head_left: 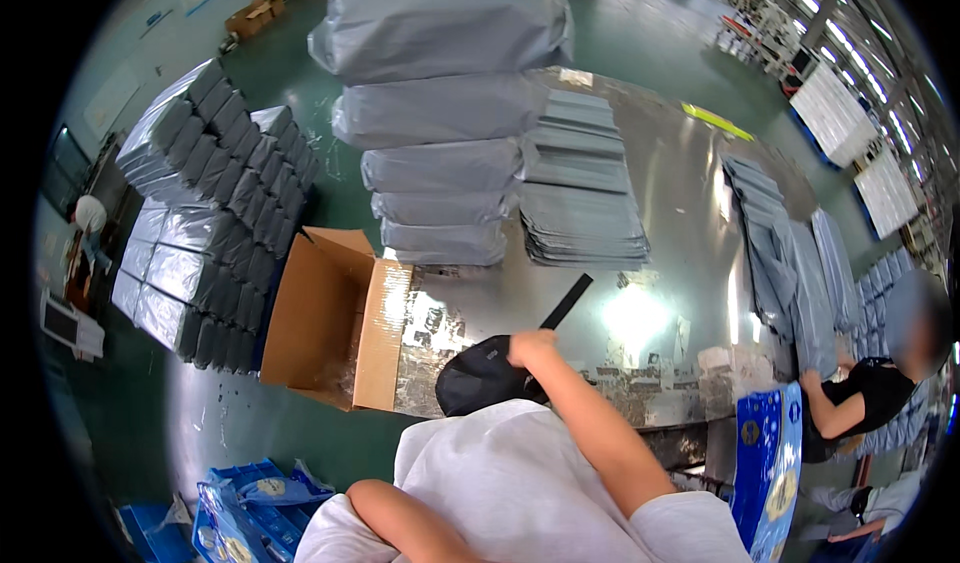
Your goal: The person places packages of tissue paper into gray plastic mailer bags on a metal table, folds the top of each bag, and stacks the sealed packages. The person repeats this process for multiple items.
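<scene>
At the near edge of the metal table [690, 273], my right hand [531, 347] is closed on a black fabric item [474, 376], soft and rounded like a pouch or a cap. A flat black strap [568, 301] sticks out beyond my hand over the tabletop. What exactly the black item is, I cannot make out. My left forearm [410, 523] crosses low in front of my shirt, and the hand at its end is out of view.
Grey plastic-wrapped bundles [440, 173] and flat grey bags [580, 218] lie across the table. To the left stands an open cardboard box [325, 328], beside stacked bundles [165, 283]. Blue packages [765, 473] stand at right, near a co-worker in black [855, 403] handling grey bags.
</scene>
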`<state>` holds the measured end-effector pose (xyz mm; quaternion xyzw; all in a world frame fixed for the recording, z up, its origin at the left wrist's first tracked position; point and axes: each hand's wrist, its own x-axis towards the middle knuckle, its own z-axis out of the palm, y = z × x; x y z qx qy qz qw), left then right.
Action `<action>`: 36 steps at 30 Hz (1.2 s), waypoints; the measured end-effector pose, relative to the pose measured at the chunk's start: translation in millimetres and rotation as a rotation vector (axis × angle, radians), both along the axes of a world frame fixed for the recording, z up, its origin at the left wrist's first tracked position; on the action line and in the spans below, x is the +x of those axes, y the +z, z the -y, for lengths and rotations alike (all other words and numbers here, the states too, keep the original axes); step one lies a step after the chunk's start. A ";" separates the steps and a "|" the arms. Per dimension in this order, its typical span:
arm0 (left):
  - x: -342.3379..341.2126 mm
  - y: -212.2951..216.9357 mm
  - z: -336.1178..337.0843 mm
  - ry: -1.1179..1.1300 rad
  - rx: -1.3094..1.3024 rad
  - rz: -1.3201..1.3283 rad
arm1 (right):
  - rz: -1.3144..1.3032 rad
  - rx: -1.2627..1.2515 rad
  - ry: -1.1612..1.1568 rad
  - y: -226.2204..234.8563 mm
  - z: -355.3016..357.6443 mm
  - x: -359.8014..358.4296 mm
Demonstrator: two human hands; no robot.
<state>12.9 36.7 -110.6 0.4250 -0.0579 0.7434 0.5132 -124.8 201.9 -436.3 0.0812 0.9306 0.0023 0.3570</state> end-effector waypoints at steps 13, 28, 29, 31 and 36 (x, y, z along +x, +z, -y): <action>-125.9 -254.8 -26.4 0.969 -1.233 -0.717 | 0.264 -1.417 -0.483 -42.4 87.8 98.9; -76.8 -329.1 24.6 0.779 -0.752 -1.688 | -0.476 -1.360 -1.098 -6.8 20.8 277.0; -77.7 -334.4 41.7 0.656 -0.703 -1.809 | -0.435 -1.360 -1.074 -5.6 22.4 273.5; -79.3 -350.4 79.4 0.443 -0.759 -2.045 | -0.425 -1.259 -1.077 -9.7 19.7 270.0; -118.0 -339.9 83.0 -0.752 -1.003 -2.186 | -0.501 -1.020 -1.130 -51.6 -5.6 314.3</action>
